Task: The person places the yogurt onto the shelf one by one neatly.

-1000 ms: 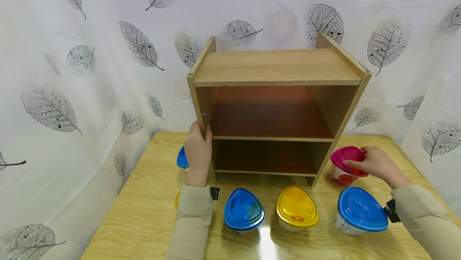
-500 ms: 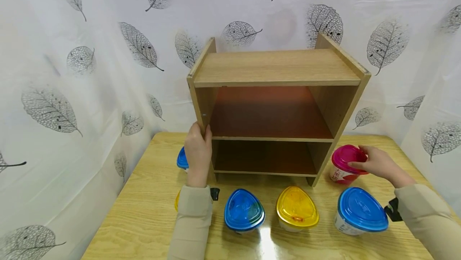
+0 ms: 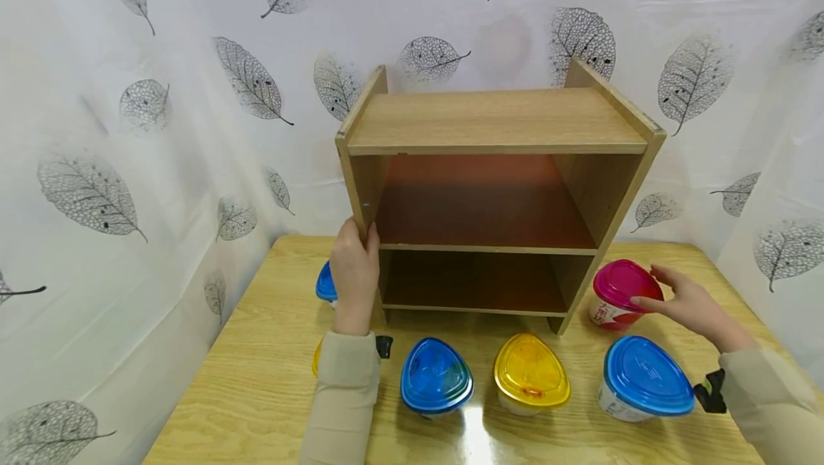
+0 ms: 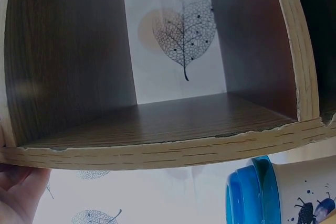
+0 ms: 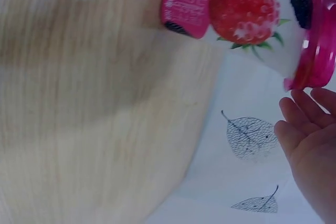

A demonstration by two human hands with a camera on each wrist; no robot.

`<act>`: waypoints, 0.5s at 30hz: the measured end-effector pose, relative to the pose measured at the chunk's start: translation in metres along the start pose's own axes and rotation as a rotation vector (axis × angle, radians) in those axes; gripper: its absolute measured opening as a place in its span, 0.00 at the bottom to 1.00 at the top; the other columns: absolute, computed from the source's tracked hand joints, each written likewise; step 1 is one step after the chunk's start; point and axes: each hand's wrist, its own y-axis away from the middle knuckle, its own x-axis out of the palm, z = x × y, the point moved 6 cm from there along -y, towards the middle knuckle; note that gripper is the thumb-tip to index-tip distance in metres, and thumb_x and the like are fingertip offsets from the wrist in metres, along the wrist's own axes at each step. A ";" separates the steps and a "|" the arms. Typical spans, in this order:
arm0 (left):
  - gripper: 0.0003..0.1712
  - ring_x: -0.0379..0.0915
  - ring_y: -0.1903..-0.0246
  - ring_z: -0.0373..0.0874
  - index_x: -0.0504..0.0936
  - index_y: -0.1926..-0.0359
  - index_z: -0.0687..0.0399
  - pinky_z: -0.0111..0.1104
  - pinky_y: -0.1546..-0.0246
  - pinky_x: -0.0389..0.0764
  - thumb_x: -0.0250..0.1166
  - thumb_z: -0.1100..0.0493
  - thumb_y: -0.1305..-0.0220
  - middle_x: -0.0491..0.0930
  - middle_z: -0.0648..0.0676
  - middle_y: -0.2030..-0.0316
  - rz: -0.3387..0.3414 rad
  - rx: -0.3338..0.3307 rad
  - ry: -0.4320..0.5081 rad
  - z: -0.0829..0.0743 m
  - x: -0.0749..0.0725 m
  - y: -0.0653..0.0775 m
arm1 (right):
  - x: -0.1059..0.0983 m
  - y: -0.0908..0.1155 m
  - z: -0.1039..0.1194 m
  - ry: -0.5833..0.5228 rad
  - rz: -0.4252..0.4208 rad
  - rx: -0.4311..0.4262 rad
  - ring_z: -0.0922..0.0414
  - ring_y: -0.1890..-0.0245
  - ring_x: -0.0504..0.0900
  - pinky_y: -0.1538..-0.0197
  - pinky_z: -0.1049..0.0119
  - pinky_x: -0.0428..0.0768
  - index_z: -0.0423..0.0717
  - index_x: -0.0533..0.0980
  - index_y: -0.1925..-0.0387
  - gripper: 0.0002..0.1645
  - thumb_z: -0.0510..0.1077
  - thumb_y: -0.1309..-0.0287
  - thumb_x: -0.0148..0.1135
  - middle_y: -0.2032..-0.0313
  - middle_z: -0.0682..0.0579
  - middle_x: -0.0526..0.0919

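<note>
The left arm (image 3: 340,408) reaches forward, its hand raised with the back showing: the left hand (image 3: 352,275) grips, thumb (image 3: 372,240) pointing up on the inner side. The right arm (image 3: 769,393) slants inward from the right, and the right hand (image 3: 695,307) is held with thumb (image 3: 646,303) apart from loosely bent fingers (image 5: 296,114).

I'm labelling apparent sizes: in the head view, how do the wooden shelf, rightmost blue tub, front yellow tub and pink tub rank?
1. Wooden shelf, by far
2. Rightmost blue tub
Unranked below these: front yellow tub and pink tub; they look close, and the pink stands farther back.
</note>
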 end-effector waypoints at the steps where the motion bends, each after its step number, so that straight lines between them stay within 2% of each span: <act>1: 0.10 0.74 0.78 0.55 0.72 0.71 0.69 0.41 0.79 0.74 0.57 0.63 0.41 0.74 0.63 0.77 0.001 0.002 -0.001 0.000 0.000 0.000 | 0.002 0.001 -0.003 -0.010 0.003 0.006 0.26 0.50 0.55 0.57 0.34 0.62 0.21 0.46 0.40 0.51 0.53 0.49 0.60 0.45 0.21 0.54; 9: 0.10 0.73 0.78 0.55 0.72 0.72 0.69 0.41 0.80 0.74 0.57 0.63 0.41 0.74 0.63 0.77 -0.008 0.004 0.000 0.000 -0.002 0.000 | 0.016 0.008 -0.021 -0.097 0.021 0.036 0.25 0.49 0.54 0.55 0.34 0.59 0.21 0.44 0.40 0.50 0.51 0.47 0.59 0.45 0.21 0.53; 15: 0.11 0.73 0.78 0.55 0.72 0.72 0.70 0.41 0.80 0.74 0.57 0.62 0.41 0.74 0.63 0.77 -0.005 0.004 0.008 -0.001 -0.001 -0.001 | 0.027 0.011 -0.033 -0.170 0.014 0.050 0.27 0.48 0.54 0.54 0.34 0.60 0.22 0.47 0.41 0.47 0.49 0.46 0.58 0.46 0.23 0.56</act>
